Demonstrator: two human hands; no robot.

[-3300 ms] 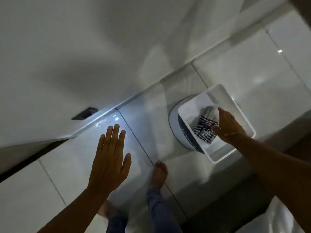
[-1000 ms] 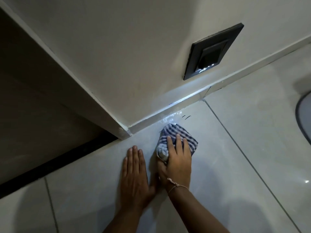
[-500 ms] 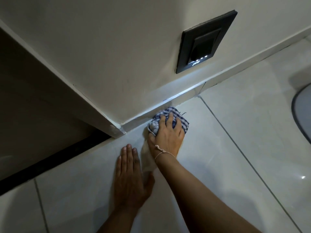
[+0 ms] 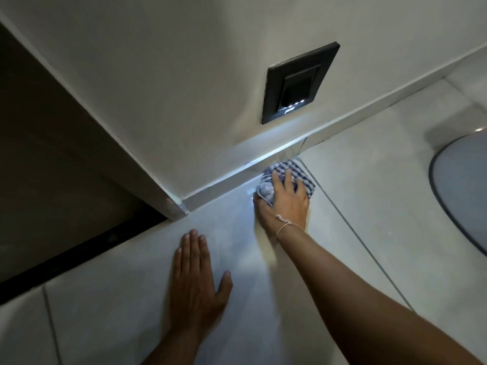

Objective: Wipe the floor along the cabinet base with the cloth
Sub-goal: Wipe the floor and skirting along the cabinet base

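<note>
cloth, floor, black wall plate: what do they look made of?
Cloth: woven fabric, blue-white check, bunched soft under the right hand.
Floor: glossy tile, likely ceramic; grout lines and light reflections show.
Black wall plate: matte, probably plastic; small lit LEDs.

Head camera looks steeply down, close over the floor [image 4: 355,233]; single view.

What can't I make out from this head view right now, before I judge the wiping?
- Floor under the blue-and-white checked cloth: covered by the cloth and the right hand.
- Round grey object: cut off by the right frame edge.
- Dark recess left of the cabinet corner: too dim to see inside.
- Small logo on the black wall plate: too small to read.
- Floor under the flat left hand: covered.
</note>
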